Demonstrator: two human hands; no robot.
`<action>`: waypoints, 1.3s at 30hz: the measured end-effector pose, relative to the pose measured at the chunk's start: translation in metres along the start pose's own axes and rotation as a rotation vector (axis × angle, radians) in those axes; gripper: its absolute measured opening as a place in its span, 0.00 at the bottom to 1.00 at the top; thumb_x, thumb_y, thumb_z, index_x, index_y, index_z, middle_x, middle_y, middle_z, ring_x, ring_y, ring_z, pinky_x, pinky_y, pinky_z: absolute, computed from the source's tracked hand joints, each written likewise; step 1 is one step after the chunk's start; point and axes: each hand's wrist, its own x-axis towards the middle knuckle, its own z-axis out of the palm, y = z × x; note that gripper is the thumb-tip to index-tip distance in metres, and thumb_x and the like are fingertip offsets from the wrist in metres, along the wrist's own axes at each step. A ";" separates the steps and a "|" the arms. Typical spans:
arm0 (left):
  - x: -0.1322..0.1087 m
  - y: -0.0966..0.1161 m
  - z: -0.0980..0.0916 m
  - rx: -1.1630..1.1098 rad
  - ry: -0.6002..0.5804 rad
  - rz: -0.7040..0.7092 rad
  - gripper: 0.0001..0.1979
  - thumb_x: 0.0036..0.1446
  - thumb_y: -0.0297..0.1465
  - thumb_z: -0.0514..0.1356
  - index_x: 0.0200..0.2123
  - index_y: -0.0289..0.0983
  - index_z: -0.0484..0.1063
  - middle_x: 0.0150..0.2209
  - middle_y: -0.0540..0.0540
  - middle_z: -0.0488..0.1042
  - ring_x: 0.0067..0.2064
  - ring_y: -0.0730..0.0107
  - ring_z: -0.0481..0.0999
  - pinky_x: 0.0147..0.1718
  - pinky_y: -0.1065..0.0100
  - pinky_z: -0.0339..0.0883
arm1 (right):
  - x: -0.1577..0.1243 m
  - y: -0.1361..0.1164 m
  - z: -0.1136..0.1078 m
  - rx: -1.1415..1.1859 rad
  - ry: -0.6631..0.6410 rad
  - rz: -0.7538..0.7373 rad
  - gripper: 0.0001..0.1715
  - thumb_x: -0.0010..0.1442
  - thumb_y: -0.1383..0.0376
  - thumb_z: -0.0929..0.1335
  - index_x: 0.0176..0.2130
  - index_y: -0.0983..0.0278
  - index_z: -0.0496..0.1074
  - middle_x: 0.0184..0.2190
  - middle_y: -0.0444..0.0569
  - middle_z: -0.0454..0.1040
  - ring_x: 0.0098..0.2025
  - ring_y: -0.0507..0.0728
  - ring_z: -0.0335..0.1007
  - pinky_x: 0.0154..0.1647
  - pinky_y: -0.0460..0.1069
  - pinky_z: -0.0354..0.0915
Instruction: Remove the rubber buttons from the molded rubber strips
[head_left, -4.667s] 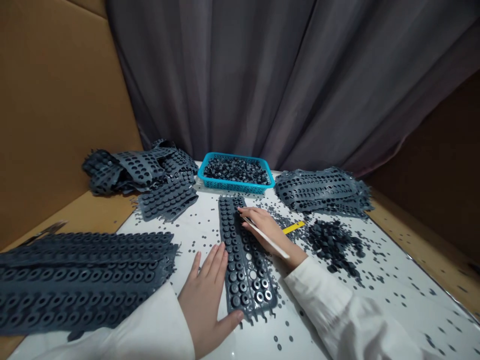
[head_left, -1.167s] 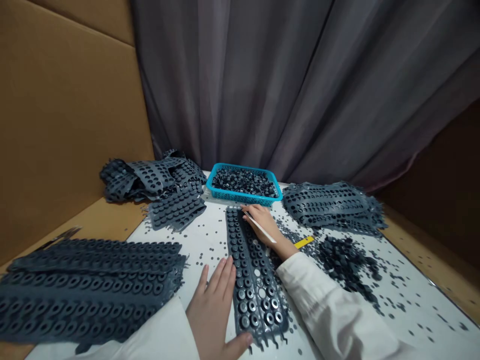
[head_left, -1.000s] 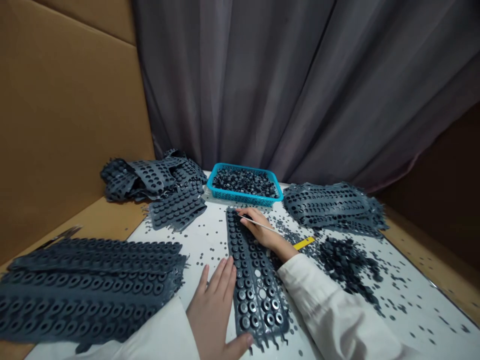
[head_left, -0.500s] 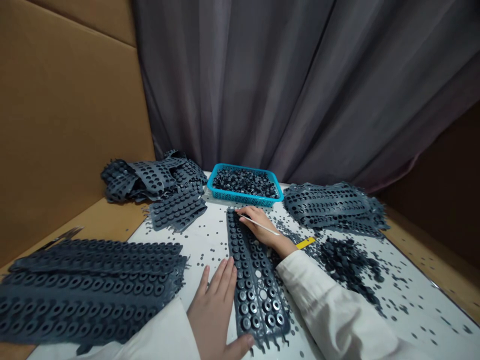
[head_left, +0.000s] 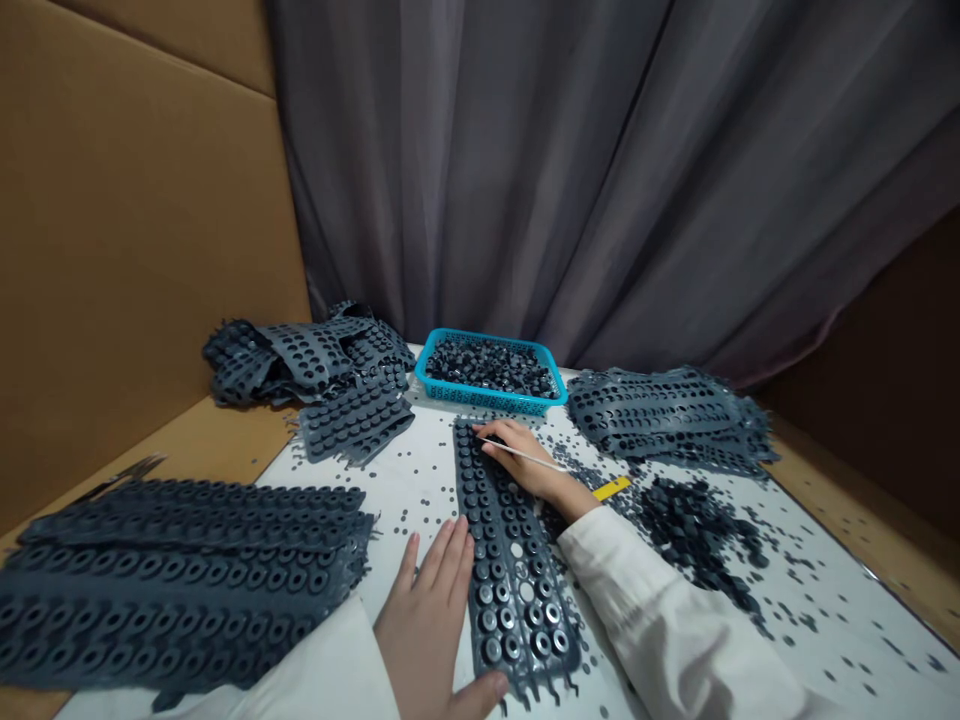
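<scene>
A person's right hand (head_left: 531,467) is pinching a thin white pick (head_left: 521,456), fingers together, its tip and fingertips (head_left: 491,437) reaching the top of a punched grey rubber strip (head_left: 517,590), while the left hand (head_left: 427,625) is lying open, fingers spread, pressing the strip's lower left edge. The strip is lying on a white table (head_left: 420,500) scattered with small dark discs, between a stack of rubber sheets (head_left: 172,590) and a loose dark pile (head_left: 694,535), below a blue plastic basket (head_left: 480,398).
</scene>
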 end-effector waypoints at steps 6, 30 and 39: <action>0.001 -0.005 0.001 -0.028 -0.060 0.033 0.45 0.52 0.55 0.46 0.64 0.33 0.38 0.65 0.41 0.32 0.65 0.47 0.36 0.60 0.44 0.30 | 0.011 0.004 -0.001 -0.212 -0.023 0.005 0.12 0.64 0.62 0.61 0.45 0.62 0.68 0.46 0.53 0.73 0.48 0.61 0.67 0.49 0.56 0.59; 0.004 -0.008 0.007 -0.039 -0.037 0.042 0.44 0.51 0.53 0.46 0.64 0.32 0.41 0.65 0.41 0.33 0.65 0.47 0.36 0.59 0.43 0.32 | 0.018 0.019 0.010 -0.093 0.047 0.047 0.13 0.65 0.62 0.58 0.46 0.63 0.66 0.44 0.52 0.73 0.47 0.57 0.68 0.47 0.51 0.62; 0.005 -0.009 0.016 -0.003 -0.007 0.042 0.45 0.51 0.55 0.46 0.64 0.32 0.40 0.65 0.41 0.33 0.65 0.47 0.36 0.59 0.44 0.30 | 0.021 0.014 0.005 -0.255 0.058 0.110 0.12 0.65 0.62 0.59 0.43 0.63 0.68 0.39 0.52 0.74 0.42 0.59 0.69 0.44 0.51 0.60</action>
